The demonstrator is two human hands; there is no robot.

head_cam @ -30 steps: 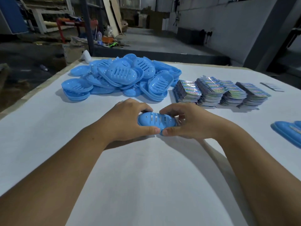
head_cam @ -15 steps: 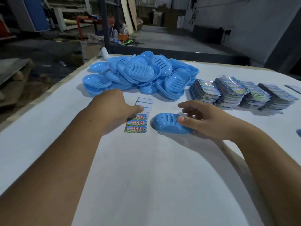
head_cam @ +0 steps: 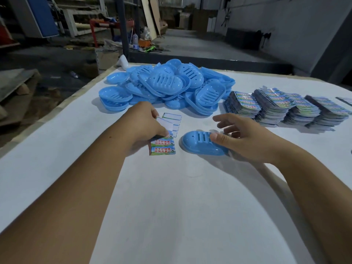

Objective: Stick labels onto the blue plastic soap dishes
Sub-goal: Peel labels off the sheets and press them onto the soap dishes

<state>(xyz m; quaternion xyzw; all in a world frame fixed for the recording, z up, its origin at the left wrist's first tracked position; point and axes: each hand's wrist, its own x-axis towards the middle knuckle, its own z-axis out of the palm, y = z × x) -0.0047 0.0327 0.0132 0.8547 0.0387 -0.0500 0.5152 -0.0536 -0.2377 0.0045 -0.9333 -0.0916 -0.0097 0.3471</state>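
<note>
One blue soap dish (head_cam: pixel 198 142) lies upside down on the white table, slots facing up. My right hand (head_cam: pixel 242 138) holds it at its right end, thumb on top and the other fingers spread above it. Left of the dish lies a label sheet (head_cam: pixel 164 142) with two colourful labels at its near end and bare backing further up. My left hand (head_cam: pixel 144 122) pinches a label at the sheet's upper part, lifting it off the backing.
A heap of blue soap dishes (head_cam: pixel 167 86) fills the far middle of the table (head_cam: pixel 171 206). Several stacks of label sheets (head_cam: pixel 285 107) stand at the far right. The table's left edge (head_cam: pixel 62 107) drops to a cluttered workshop floor.
My left hand left the dish, went to the label sheet and now pinches a label up from it. My right hand kept the dish, now with its fingers spread.
</note>
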